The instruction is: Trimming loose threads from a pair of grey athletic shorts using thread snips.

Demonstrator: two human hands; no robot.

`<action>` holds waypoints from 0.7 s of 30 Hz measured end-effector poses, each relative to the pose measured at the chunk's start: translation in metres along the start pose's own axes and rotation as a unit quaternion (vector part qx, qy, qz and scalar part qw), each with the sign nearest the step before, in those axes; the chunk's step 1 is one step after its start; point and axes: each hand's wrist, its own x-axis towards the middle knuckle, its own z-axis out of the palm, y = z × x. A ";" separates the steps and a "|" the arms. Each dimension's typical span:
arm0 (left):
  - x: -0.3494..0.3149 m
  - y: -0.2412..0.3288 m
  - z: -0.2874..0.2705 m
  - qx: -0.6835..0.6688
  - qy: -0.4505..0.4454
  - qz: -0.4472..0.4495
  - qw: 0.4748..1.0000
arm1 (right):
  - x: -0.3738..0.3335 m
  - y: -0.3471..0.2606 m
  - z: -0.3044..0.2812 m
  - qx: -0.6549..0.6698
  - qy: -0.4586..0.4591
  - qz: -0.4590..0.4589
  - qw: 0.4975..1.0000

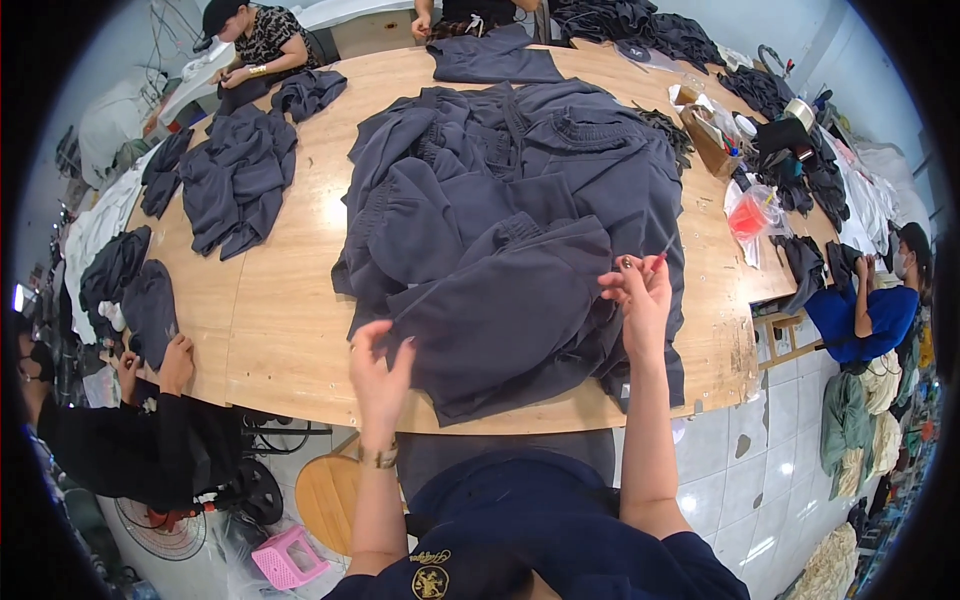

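A large pile of dark grey garments (480, 190) with gathered elastic edges covers the middle of the wooden table in front of me. One garment (500, 320) lies spread on top at the near side. My left hand (380, 375) is beside its left edge, fingers apart and holding nothing. Over its right edge, my right hand (640, 295) grips a small red-handled tool (660, 260) with a thin pointed metal tip. Its exact kind is too small to make out. The fingers of that hand are bent, with the thumb near the handle.
The wooden table (290, 330) bears more dark garments (240, 175) at the left. A bag with red drink (748, 215) and a brown box (710, 140) stand at the right. Co-workers sit at the left, far side and right. A wooden stool (325, 500) stands below.
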 end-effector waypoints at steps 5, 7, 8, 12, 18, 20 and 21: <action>0.024 0.056 0.046 0.168 -0.045 0.232 0.957 | -0.012 0.007 0.000 0.028 0.019 0.012 0.999; 0.029 0.057 0.070 0.210 -0.107 0.225 0.945 | -0.017 0.007 -0.001 0.032 0.024 0.014 0.999; 0.026 0.063 0.079 0.266 -0.148 0.186 0.934 | -0.017 0.007 -0.006 0.033 0.026 0.008 0.999; 0.016 0.065 0.079 0.215 -0.171 0.191 0.942 | -0.018 0.011 -0.039 0.032 0.051 -0.008 0.998; 0.067 0.096 0.000 -0.239 -0.301 -0.053 0.922 | -0.020 0.013 -0.087 0.013 0.087 -0.036 0.995; 0.097 0.112 -0.042 -0.301 -0.142 -0.048 0.942 | -0.024 0.011 -0.083 0.006 0.103 -0.008 0.995; 0.115 0.126 -0.065 -0.112 -0.030 -0.053 0.992 | -0.027 0.008 -0.079 0.018 0.111 -0.008 0.994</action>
